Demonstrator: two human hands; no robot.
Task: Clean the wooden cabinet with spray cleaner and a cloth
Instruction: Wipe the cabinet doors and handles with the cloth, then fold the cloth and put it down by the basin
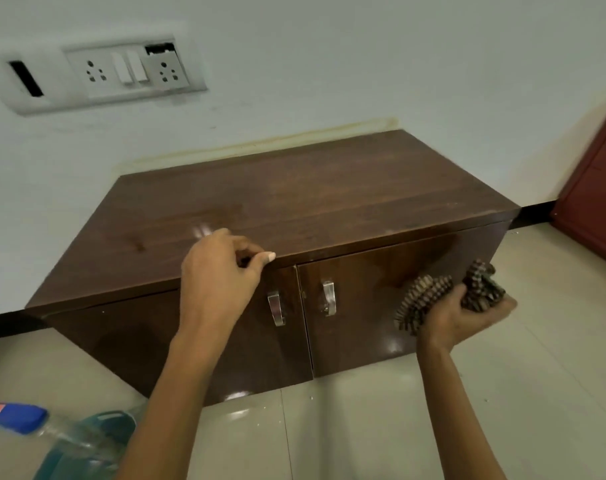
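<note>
Dark glossy wooden cabinet (294,202) fills mid-frame, two curved metal handles (275,308) on its doors. Left hand (218,271), fingers curled, rests on its front edge. Right hand (467,313) at lower right has its grip closed around a bumpy brown cloth (429,303) beside the right door.

1 wooden cabinet (294,202) fills the middle of the frame, with 2 doors, the left door (177,341) and the right door (381,299), and 2 metal handles, 1 handle (276,308) and another handle (329,298) beside it. 2 hands show: the left hand (218,275) and the right hand (464,317). 1 cloth (443,299) is at right. 1 bottle (83,441) is at lower left. 2 sockets, 1 socket (95,73) and a second socket (166,71), are at upper left.
</note>
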